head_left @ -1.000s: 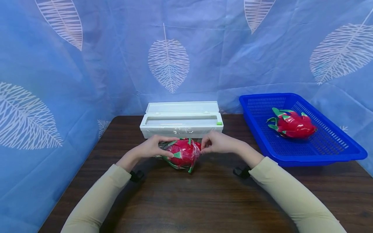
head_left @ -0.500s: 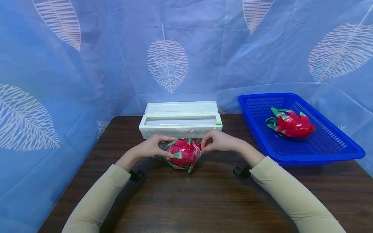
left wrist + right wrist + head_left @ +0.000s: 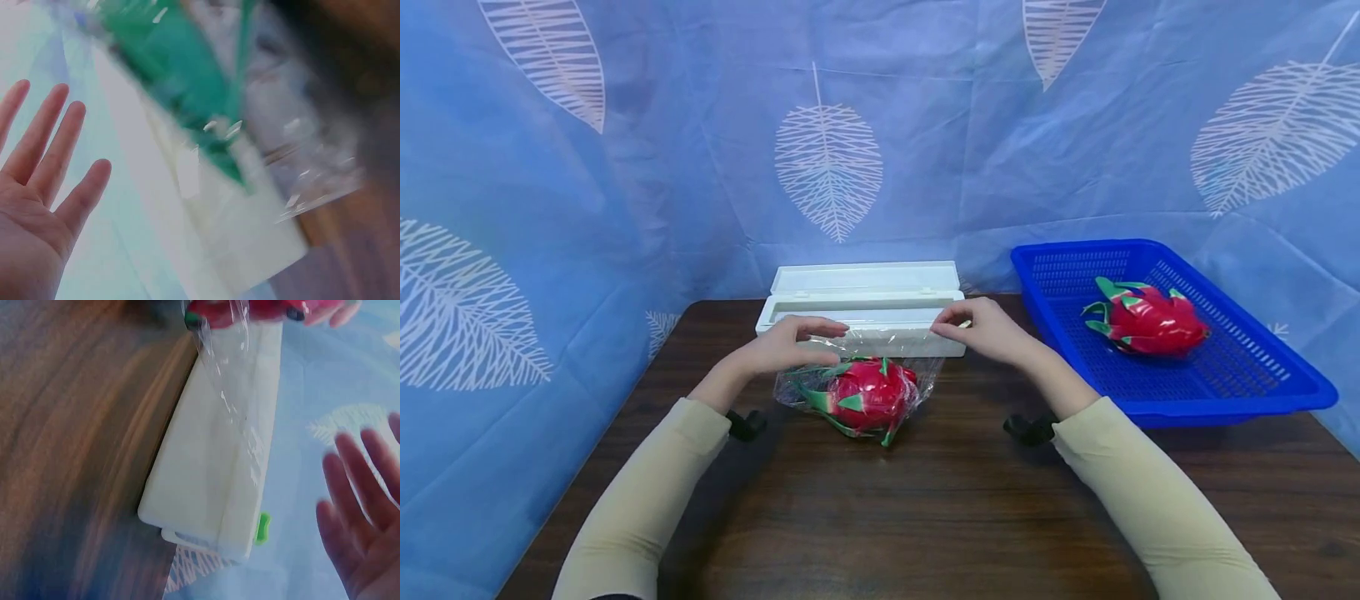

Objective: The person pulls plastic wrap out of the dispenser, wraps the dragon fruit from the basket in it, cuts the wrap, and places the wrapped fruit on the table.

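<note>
Head: red/grn dragonfruit [image 3: 874, 392] in clr film [image 3: 929, 373]

No legible text, labels, brands, numbers or signs anywhere.

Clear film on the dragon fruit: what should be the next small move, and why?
Perhaps the right hand should slide the green tab, to try cutting the clear film: it seems to stretch from the white box to the dragon fruit.
</note>
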`<state>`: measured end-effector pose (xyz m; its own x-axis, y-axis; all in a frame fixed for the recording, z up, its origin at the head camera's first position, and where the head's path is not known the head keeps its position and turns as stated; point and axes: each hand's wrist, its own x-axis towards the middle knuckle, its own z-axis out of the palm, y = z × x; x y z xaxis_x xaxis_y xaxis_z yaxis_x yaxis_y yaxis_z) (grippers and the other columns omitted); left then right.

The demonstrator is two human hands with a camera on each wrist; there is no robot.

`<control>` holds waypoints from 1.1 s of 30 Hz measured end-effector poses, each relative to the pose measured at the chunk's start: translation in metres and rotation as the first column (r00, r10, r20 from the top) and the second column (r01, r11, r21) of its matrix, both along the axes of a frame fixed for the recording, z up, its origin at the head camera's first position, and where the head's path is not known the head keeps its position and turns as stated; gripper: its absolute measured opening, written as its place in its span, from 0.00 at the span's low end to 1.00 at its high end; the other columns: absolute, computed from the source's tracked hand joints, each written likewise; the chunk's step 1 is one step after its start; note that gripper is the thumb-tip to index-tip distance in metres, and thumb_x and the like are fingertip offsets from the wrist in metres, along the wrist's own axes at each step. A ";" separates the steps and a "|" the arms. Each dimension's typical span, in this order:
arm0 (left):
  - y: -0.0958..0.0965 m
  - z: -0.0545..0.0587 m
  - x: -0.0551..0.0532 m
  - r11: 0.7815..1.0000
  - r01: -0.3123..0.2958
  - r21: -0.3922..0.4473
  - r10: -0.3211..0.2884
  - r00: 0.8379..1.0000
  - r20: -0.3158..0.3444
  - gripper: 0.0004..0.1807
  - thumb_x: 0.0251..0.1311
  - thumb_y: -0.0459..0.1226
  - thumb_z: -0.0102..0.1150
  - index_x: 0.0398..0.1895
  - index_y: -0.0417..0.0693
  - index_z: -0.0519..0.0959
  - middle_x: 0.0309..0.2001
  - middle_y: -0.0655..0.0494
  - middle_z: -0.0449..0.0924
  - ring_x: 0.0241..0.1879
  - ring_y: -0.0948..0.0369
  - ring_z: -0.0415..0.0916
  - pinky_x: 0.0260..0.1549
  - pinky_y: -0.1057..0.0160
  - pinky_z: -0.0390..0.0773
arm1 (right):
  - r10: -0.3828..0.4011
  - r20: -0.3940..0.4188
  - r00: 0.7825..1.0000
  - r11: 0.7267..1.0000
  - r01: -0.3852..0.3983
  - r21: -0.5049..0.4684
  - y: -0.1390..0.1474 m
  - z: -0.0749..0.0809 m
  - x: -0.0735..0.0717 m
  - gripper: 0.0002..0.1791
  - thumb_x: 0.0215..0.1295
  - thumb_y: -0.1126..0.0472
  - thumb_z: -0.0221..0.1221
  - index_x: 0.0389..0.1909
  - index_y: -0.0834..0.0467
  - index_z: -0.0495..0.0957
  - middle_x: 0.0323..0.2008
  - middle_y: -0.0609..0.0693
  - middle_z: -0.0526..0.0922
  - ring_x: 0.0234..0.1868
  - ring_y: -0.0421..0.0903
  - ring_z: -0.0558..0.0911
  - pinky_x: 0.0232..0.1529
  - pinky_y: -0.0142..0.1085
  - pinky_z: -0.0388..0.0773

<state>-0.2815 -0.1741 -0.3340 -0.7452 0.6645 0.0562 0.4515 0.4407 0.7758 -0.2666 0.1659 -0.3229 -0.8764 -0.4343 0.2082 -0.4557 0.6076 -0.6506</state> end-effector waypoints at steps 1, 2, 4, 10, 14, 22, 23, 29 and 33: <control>0.002 0.004 -0.004 1.000 -0.011 -0.004 0.011 1.000 -0.025 0.31 0.59 0.44 0.67 0.65 0.43 0.73 0.62 0.49 0.74 0.62 0.51 0.68 0.62 0.38 0.59 | -0.039 -0.014 0.999 0.999 0.039 -0.012 0.001 0.001 -0.001 0.12 0.69 0.55 0.60 0.42 0.59 0.83 0.39 0.53 0.84 0.43 0.50 0.79 0.46 0.46 0.76; 0.004 0.008 -0.009 1.000 -0.014 -0.001 0.014 0.999 -0.041 0.30 0.59 0.43 0.67 0.64 0.43 0.73 0.61 0.47 0.74 0.61 0.50 0.69 0.61 0.37 0.60 | -0.081 -0.022 0.996 0.996 0.080 -0.028 0.003 0.001 -0.003 0.13 0.69 0.54 0.60 0.44 0.60 0.83 0.41 0.54 0.84 0.45 0.52 0.79 0.48 0.47 0.76; 0.010 0.014 -0.017 1.000 -0.027 -0.004 0.027 0.997 -0.077 0.29 0.59 0.43 0.67 0.63 0.43 0.75 0.60 0.47 0.75 0.60 0.50 0.70 0.60 0.39 0.62 | -0.156 -0.030 0.987 0.986 0.154 -0.061 0.006 0.001 -0.006 0.17 0.69 0.52 0.59 0.49 0.61 0.80 0.46 0.57 0.82 0.49 0.55 0.78 0.51 0.50 0.75; 0.039 0.020 -0.037 0.998 -0.058 0.012 0.059 0.992 -0.115 0.26 0.59 0.42 0.67 0.60 0.43 0.77 0.58 0.45 0.76 0.58 0.50 0.72 0.59 0.43 0.67 | -0.346 -0.052 0.937 0.936 0.341 -0.085 0.013 -0.009 -0.017 0.29 0.68 0.45 0.58 0.60 0.62 0.73 0.61 0.62 0.71 0.61 0.59 0.70 0.58 0.55 0.67; 0.060 0.021 -0.046 0.997 -0.075 -0.025 0.071 0.986 -0.153 0.25 0.60 0.43 0.67 0.59 0.44 0.79 0.57 0.50 0.78 0.56 0.54 0.72 0.58 0.45 0.68 | -0.390 -0.009 0.921 0.921 0.390 -0.016 0.016 -0.022 -0.025 0.39 0.66 0.37 0.56 0.67 0.61 0.67 0.67 0.63 0.63 0.67 0.62 0.62 0.62 0.59 0.61; 0.092 0.024 -0.062 0.996 -0.033 -0.085 0.016 0.981 -0.193 0.23 0.59 0.39 0.68 0.58 0.42 0.79 0.56 0.50 0.79 0.57 0.52 0.73 0.54 0.53 0.74 | -0.380 0.121 0.917 0.921 0.364 0.140 0.013 -0.041 -0.038 0.51 0.60 0.32 0.58 0.74 0.59 0.54 0.72 0.64 0.55 0.71 0.63 0.55 0.65 0.62 0.55; 0.095 0.024 -0.063 0.996 -0.022 -0.091 0.005 0.982 -0.187 0.23 0.59 0.39 0.67 0.58 0.42 0.79 0.56 0.49 0.79 0.57 0.52 0.73 0.53 0.55 0.75 | -0.376 0.129 0.918 0.922 0.357 0.148 0.014 -0.042 -0.040 0.52 0.59 0.32 0.59 0.75 0.60 0.53 0.72 0.65 0.55 0.71 0.64 0.55 0.65 0.62 0.55; 0.107 0.026 -0.070 0.991 0.037 -0.125 -0.058 0.984 -0.170 0.21 0.59 0.33 0.67 0.56 0.40 0.80 0.55 0.47 0.79 0.56 0.52 0.74 0.51 0.59 0.77 | -0.327 0.145 0.934 0.940 0.306 0.152 0.016 -0.052 -0.047 0.54 0.56 0.34 0.64 0.75 0.60 0.53 0.71 0.66 0.57 0.69 0.65 0.59 0.64 0.62 0.58; 0.113 0.026 -0.073 0.984 0.056 -0.167 -0.084 0.983 -0.164 0.20 0.57 0.32 0.68 0.55 0.40 0.81 0.54 0.47 0.80 0.54 0.53 0.76 0.49 0.61 0.78 | -0.309 0.151 0.939 0.948 0.291 0.131 0.019 -0.057 -0.049 0.54 0.54 0.36 0.66 0.74 0.59 0.54 0.70 0.65 0.59 0.68 0.65 0.61 0.63 0.62 0.59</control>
<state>-0.3549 -0.0606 -0.3076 -0.6851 0.7255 0.0658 0.6048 0.5161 0.6065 -0.3155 0.1853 -0.3802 -0.9875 -0.1570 0.0149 -0.1315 0.7683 -0.6264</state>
